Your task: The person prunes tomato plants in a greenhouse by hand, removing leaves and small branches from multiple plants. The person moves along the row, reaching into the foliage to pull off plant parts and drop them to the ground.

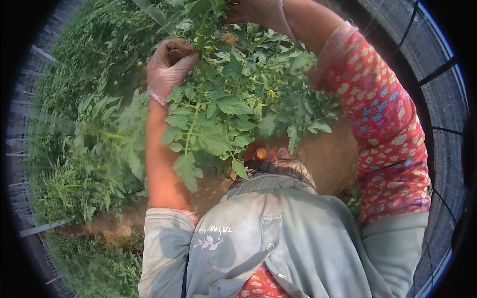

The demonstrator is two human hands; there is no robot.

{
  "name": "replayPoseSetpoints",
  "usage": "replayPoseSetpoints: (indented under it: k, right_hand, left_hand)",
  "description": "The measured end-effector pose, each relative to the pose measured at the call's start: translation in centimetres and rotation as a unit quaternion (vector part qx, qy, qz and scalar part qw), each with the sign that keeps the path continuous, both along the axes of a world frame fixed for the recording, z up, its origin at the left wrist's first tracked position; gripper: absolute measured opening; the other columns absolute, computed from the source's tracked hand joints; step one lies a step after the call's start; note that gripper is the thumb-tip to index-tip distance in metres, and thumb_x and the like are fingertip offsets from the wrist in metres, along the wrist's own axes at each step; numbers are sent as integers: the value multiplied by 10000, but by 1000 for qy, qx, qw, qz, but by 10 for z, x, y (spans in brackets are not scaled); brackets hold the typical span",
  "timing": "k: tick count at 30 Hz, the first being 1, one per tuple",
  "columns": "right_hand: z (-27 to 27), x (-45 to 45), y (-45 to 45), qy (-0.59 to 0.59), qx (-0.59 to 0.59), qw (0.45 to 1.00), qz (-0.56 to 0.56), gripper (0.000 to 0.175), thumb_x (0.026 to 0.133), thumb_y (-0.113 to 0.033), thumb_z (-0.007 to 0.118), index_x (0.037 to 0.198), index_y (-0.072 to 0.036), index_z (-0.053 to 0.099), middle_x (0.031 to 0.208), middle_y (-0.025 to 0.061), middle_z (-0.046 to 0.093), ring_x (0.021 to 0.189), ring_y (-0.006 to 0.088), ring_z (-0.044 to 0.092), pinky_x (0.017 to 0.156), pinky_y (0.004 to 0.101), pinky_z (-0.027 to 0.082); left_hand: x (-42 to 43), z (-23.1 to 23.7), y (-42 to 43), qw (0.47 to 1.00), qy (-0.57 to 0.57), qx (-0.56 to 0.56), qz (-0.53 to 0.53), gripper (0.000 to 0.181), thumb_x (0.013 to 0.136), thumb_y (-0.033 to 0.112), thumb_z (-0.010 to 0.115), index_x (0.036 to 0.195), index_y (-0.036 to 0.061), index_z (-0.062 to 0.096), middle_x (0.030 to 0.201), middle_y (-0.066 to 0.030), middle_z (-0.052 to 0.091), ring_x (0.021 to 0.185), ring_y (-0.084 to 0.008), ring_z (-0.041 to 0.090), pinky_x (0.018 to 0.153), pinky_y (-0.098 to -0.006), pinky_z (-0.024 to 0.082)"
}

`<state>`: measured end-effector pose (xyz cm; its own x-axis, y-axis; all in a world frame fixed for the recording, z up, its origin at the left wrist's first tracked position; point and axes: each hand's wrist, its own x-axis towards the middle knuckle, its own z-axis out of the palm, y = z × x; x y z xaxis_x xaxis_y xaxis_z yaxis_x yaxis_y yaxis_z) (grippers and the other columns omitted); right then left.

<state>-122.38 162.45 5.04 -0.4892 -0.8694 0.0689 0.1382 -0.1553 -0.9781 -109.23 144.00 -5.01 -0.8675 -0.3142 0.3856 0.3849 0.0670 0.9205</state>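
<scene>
A tall tomato plant with a thick green stem (201, 35) and broad leaves (233, 105) stands before me. My left hand (172, 69), in a thin see-through glove, has its thumb and curled fingers pinched at the stem. A pale translucent strip (154, 15) slants down from the upper left and ends close above that hand. My right hand (257, 14), also thinly gloved, is beside the upper stem at the top edge. Its fingers are partly cut off and hidden, so its grip is unclear. Yellow blossoms (273, 93) show among the leaves below.
Dense rows of tomato plants (108, 138) fill the left side, with a few small green fruits (140, 64). Several pale strips (44, 115) run through them. Bare brown soil (328, 149) lies below my right arm. A greenhouse side wall (443, 108) with dark rods curves along the right.
</scene>
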Motion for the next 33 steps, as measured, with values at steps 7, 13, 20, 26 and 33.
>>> replayPoseSetpoints:
  k: [7, 13, 20, 26, 33]
  right_hand:
    - [1, -35, 32, 53, 64, 991, -107, 492, 934, -393, 553, 1249, -17, 510, 1138, 129, 602, 990, 221, 606, 865, 390, 505]
    - [15, -46, 124, 99, 137, 972, -161, 510, 942, -374, 554, 1293, -11, 485, 1185, 127, 601, 1119, 241, 559, 935, 389, 470]
    - [15, -74, 153, 227, 294, 919, -131, 479, 927, -369, 575, 1302, -75, 530, 1214, 109, 614, 1102, 217, 578, 937, 344, 460]
    - [-19, -94, 93, 402, 219, 889, 7, 489, 878, -306, 617, 1297, -68, 537, 1161, 112, 645, 1061, 212, 598, 941, 332, 441]
    - [-34, -91, 66, 318, 175, 927, 95, 333, 904, -319, 544, 1052, -48, 666, 984, 115, 696, 909, 257, 650, 824, 374, 490]
  left_hand:
    - [13, 12, -6, 992, 15, -73, 98, 352, 830, -76, 615, 1174, -10, 584, 1141, -66, 627, 998, -124, 580, 851, -244, 464]
    - [66, 13, -15, 991, -28, 63, 111, 402, 938, 96, 542, 1329, 33, 478, 1257, -87, 547, 1182, -206, 506, 973, -352, 429]
    - [145, 51, 14, 877, 105, -65, 464, 297, 979, 178, 455, 1205, 8, 546, 1214, -94, 557, 1126, -204, 501, 998, -368, 372]
    - [115, 47, 143, 890, -52, -324, 316, 177, 871, 42, 558, 1031, 23, 630, 1031, -125, 643, 972, -230, 607, 877, -354, 469]
    - [-19, -58, 167, 865, -331, -371, 65, 382, 855, 110, 579, 1220, 0, 550, 1093, -164, 613, 984, -262, 610, 855, -347, 474]
